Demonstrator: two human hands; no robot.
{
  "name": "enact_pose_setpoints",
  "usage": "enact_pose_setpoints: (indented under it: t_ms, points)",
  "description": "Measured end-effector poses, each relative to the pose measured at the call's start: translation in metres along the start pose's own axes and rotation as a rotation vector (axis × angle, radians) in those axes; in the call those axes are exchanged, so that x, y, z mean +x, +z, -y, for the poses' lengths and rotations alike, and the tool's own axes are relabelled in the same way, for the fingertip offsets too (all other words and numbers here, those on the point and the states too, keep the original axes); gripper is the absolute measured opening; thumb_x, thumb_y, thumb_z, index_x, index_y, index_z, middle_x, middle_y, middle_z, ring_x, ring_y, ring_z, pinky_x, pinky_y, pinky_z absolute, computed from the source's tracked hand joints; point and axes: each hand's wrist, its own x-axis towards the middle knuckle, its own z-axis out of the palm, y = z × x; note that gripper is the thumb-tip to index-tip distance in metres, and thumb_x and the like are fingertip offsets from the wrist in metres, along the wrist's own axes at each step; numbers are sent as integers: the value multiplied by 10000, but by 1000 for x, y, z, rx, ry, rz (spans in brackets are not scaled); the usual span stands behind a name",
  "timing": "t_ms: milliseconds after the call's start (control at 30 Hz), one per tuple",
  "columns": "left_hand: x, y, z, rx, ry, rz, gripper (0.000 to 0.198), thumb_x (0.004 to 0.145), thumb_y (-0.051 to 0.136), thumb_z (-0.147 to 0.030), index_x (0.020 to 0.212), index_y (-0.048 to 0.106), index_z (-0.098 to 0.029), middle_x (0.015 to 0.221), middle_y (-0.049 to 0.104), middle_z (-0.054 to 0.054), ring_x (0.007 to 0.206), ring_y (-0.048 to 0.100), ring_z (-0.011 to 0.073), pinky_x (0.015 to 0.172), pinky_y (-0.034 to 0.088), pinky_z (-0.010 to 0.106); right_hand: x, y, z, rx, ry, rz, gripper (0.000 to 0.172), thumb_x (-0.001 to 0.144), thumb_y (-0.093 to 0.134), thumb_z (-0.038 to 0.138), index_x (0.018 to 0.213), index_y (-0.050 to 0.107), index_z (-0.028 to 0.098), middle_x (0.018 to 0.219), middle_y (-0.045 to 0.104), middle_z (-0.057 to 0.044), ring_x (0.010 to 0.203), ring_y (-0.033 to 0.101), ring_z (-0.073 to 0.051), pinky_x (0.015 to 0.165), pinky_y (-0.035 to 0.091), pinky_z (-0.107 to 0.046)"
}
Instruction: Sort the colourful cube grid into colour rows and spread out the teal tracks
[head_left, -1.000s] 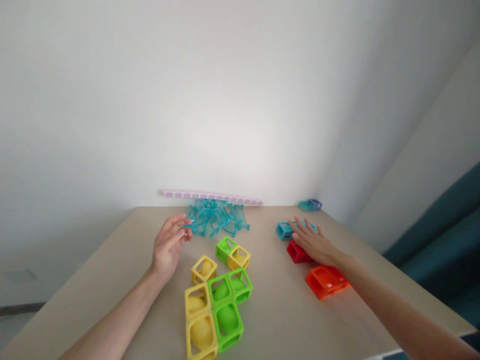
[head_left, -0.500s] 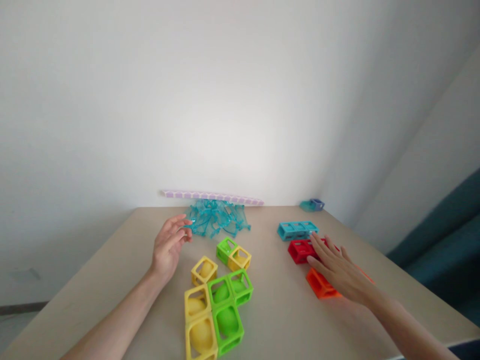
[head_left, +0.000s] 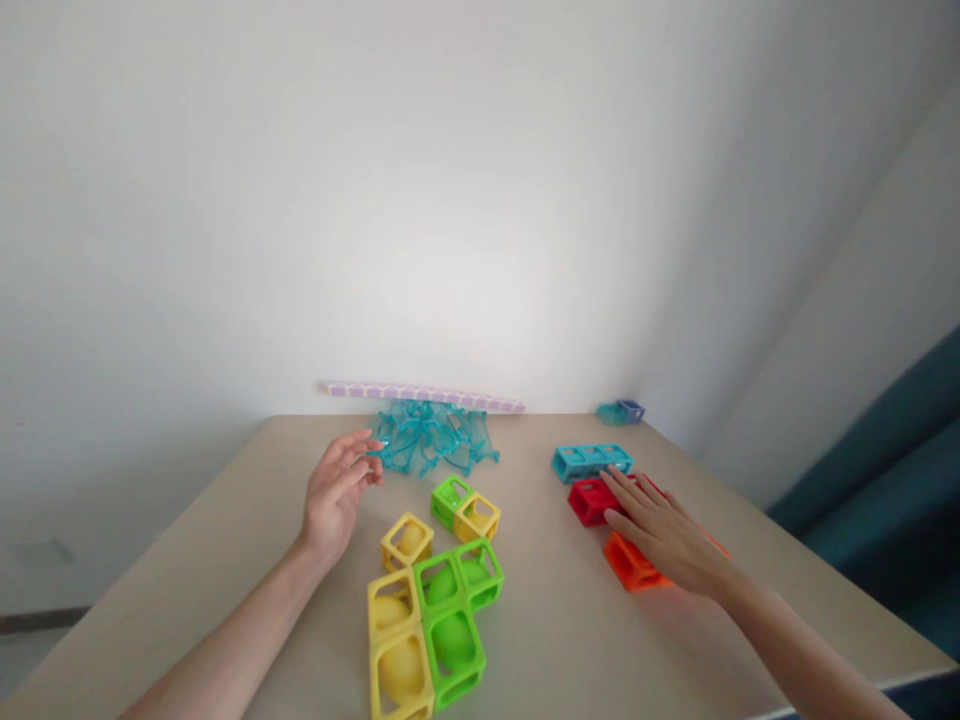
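Observation:
My right hand (head_left: 664,530) lies with outstretched fingers over a red block row (head_left: 589,502) and an orange block row (head_left: 630,562), covering much of both. Just behind its fingertips is a light-blue row of joined open-frame blocks (head_left: 592,462). My left hand (head_left: 337,495) hovers at the left with loosely bent fingers and nothing in them. Near it lie a single yellow cube with a ball inside (head_left: 407,541) and a joined green-and-yellow pair (head_left: 465,508). In front, yellow cubes (head_left: 397,640) and green cubes (head_left: 454,640), with balls inside, form one joined cluster.
A tangle of translucent teal pieces (head_left: 435,440) lies at the back of the table (head_left: 555,640). Behind it, a lilac patterned strip (head_left: 424,395) rests along the wall. A small dark-blue cube (head_left: 631,410) sits in the back right corner. A teal curtain (head_left: 885,500) hangs at the right.
My right hand has shifted slightly left, and the red and orange rows beneath it have moved left too. My left hand stays almost where it was.

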Motion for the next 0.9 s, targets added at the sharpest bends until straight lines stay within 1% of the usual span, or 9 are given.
enact_pose_setpoints:
  t_ms: [267,400,467,533,600,633,700,800,900]
  points:
    - [-1,2,0,14,5,11,360,710,663,-271,1056,608,-189,957,641,70,702,574,161,624,444,300,0,5,-1,-16,3,-81,661,917,178,592,1501,206,284,1572,125,-13,1424,-5,-356,1098,145,-652]
    - [-2,1,5,107,23,68,318,750,642,-285,1050,608,-188,997,615,71,727,549,158,644,429,293,-8,-2,13,11,-44,-324,639,913,249,593,1443,377,261,1569,184,-58,1425,4,-402,1071,70,-710]
    - [-3,0,7,224,21,142,279,764,640,-291,1018,615,-178,959,604,64,764,536,166,673,420,288,-14,-10,38,101,-125,-487,556,923,302,541,1355,495,248,1529,299,-85,1422,134,-393,1091,151,-668]
    - [-5,-1,6,352,2,253,238,777,634,-289,981,626,-167,903,589,53,805,525,175,714,415,285,-18,-17,76,275,-237,-545,441,922,398,472,1237,574,218,1377,497,-129,1287,440,-321,1051,371,-505]
    - [-8,-1,4,448,-26,387,210,793,611,-286,962,632,-162,897,580,52,842,524,183,750,415,288,-14,-19,120,410,-352,-419,397,926,422,412,1232,557,197,1196,614,-127,1034,619,-248,897,497,-390]
    - [-9,0,3,487,-37,452,208,799,597,-283,965,633,-164,919,579,55,859,527,187,761,419,291,-9,-18,140,447,-383,-353,398,920,435,402,1239,549,193,1160,627,-121,959,641,-232,840,513,-366]
    - [-12,0,2,589,-57,566,231,800,589,-271,1007,628,-175,974,578,61,891,537,197,773,431,297,6,-13,171,490,-422,-261,385,887,501,379,1213,570,187,1122,644,-115,977,632,-241,862,489,-362]
    - [-15,2,3,768,-70,662,376,792,619,-260,1161,574,-208,1066,568,65,919,547,198,800,449,309,31,-3,191,624,-454,-207,349,846,562,341,1148,610,173,1061,668,-101,956,627,-239,861,472,-352]
    - [-15,2,6,827,-74,619,559,805,625,-287,1331,440,-241,1216,524,82,961,547,192,817,465,310,43,2,189,763,-551,-104,306,862,553,327,1127,628,193,1016,675,-61,903,624,-210,823,476,-325]
